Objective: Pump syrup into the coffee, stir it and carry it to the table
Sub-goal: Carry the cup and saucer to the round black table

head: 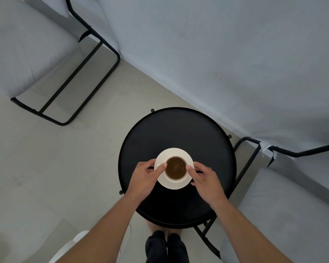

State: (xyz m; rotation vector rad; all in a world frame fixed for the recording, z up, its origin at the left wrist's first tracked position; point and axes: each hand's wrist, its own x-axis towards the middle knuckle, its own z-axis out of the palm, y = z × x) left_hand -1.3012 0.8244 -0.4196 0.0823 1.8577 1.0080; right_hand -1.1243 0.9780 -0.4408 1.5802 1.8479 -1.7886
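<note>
**Setting down: the last step**

The cup [176,168] stands on its saucer [174,153], between the two hands and over the round table [179,128]. The left hand [146,174] and right hand [205,180] each pinch the saucer's rim, thumb on top and fingers under. I can't tell whether it has landed. The next move, I'd say, is to keep it level and slip the fingers out gently.

Left hand [146,175] and right hand [205,181] pinch the saucer [176,151].
</note>
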